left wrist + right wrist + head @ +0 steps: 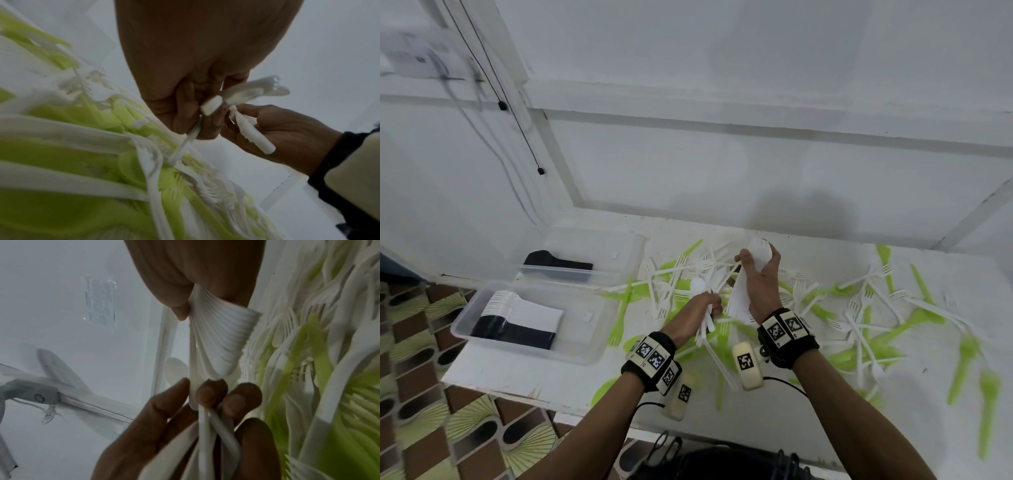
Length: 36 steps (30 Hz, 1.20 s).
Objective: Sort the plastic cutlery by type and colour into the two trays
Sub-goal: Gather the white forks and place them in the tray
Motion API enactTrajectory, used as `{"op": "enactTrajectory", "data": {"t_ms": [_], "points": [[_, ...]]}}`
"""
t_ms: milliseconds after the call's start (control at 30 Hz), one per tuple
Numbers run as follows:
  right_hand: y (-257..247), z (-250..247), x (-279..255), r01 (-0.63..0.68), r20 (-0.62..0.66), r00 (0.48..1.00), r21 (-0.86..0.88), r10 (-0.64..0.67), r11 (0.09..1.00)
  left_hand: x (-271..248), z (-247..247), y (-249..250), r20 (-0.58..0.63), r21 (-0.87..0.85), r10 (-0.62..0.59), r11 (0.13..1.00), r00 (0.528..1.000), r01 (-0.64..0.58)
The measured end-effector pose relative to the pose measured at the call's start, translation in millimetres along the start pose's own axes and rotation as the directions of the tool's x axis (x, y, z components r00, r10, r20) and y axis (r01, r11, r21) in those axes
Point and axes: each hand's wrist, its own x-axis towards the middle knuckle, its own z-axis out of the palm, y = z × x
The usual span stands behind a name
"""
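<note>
My right hand (756, 269) grips a nested stack of white spoons (739, 294) upright above the heap; in the right wrist view the white spoon stack (224, 337) fans out below the palm. Just left of it, my left hand (707, 306) holds a few loose white pieces (703, 330) by their handles, their tips against the stack. The left wrist view shows the left hand's fingers (185, 110) curled round white handles. The near tray (459, 322) holds a white stack beside a black stack. The far tray (619, 246) holds black cutlery.
Green and white forks and spoons (859, 308) lie scattered over the white table from the centre to the right. Both trays stand at the table's left end, close to its edge (448, 377). A white wall rises behind; patterned floor tiles lie below left.
</note>
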Motion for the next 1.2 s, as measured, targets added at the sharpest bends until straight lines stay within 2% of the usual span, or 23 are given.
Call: {"op": "enactTrajectory", "data": {"t_ms": [67, 133, 200, 267, 367, 500, 633, 800, 900, 967, 1100, 1200], "points": [[0, -2, 4, -0.016, -0.04, 0.999, 0.055, 0.018, 0.998, -1, -4, -3, -0.015, 0.026, 0.023, 0.999, 1.0, -0.023], [-3, -5, 5, -0.046, -0.082, 0.995, 0.104, 0.055, 0.993, 0, -8, -6, -0.088, 0.029, 0.004, 1.0, 0.996, -0.001], [-5, -8, 5, -0.071, -0.102, 0.991, 0.149, 0.087, 0.986, 2, -13, -10, -0.128, 0.117, 0.019, 0.993, 0.992, -0.004], [-4, -10, 3, -0.07, -0.068, 0.995, 0.046, 0.073, 0.997, 4, -14, -13, -0.133, 0.195, 0.034, 0.981, 0.99, -0.008], [4, -9, -9, -0.046, 0.052, 0.997, -0.152, 0.054, 0.987, 7, -11, -15, -0.161, 0.276, 0.084, 0.96, 0.983, -0.037], [2, -1, -31, -0.037, 0.103, 0.992, -0.332, 0.076, 0.943, 16, -11, -22, -0.199, 0.542, 0.268, 0.832, 0.943, -0.122], [9, 4, -31, -0.005, 0.069, 0.997, -0.408, 0.036, 0.913, 16, -5, -23, -0.16, 0.698, 0.308, 0.708, 0.938, -0.113], [7, 5, -26, 0.087, 0.103, 0.994, -0.462, -0.044, 0.882, 14, -4, -25, -0.196, 0.646, 0.298, 0.756, 0.934, -0.106], [8, 4, -25, 0.114, 0.142, 0.989, -0.511, -0.047, 0.852, 10, -1, -19, -0.206, 0.501, 0.264, 0.856, 0.942, -0.13], [9, 2, -25, 0.096, 0.144, 0.989, -0.499, -0.027, 0.861, 9, -3, -17, -0.163, 0.435, 0.245, 0.887, 0.956, -0.153], [15, -2, -22, 0.065, 0.136, 0.991, -0.461, -0.001, 0.885, 10, -11, -19, -0.088, 0.489, 0.259, 0.853, 0.962, -0.185], [17, 1, -22, 0.075, 0.15, 0.989, -0.454, -0.007, 0.888, 12, -11, -21, -0.105, 0.555, 0.295, 0.81, 0.95, -0.19]]}}
